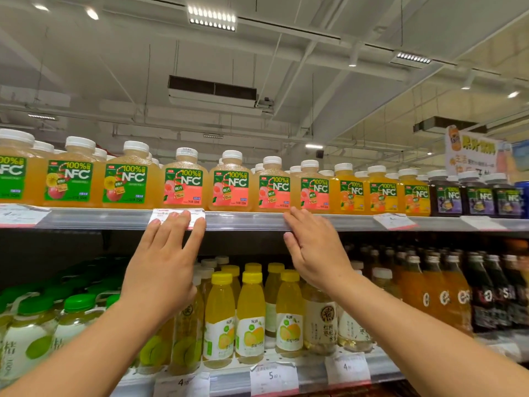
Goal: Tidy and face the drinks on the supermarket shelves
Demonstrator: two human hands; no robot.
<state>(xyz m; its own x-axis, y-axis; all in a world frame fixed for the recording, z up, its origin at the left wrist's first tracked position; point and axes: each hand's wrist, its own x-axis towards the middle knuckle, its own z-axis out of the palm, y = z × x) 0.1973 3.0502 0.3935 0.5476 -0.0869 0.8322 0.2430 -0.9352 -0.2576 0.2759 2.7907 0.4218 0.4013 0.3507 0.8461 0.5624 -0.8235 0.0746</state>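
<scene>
Your left hand [160,262] lies flat with fingers straight, its tips resting on the price tag [179,217] at the top shelf edge [243,220], holding nothing. The pink-label NFC bottles [230,183] stand upright just above and between your hands. Your right hand [313,249], fingers also straight and empty, touches the same edge directly under them, so it looks marginally nearer.

Both hands are reaching up to the top shelf edge [246,220]: the left hand [163,259] is lying flat over a price tag [197,214], the right hand [313,247] is resting its fingertips below pink-labelled NFC juice bottles [230,183]; yellow-capped bottles [250,316] are standing beneath.
</scene>
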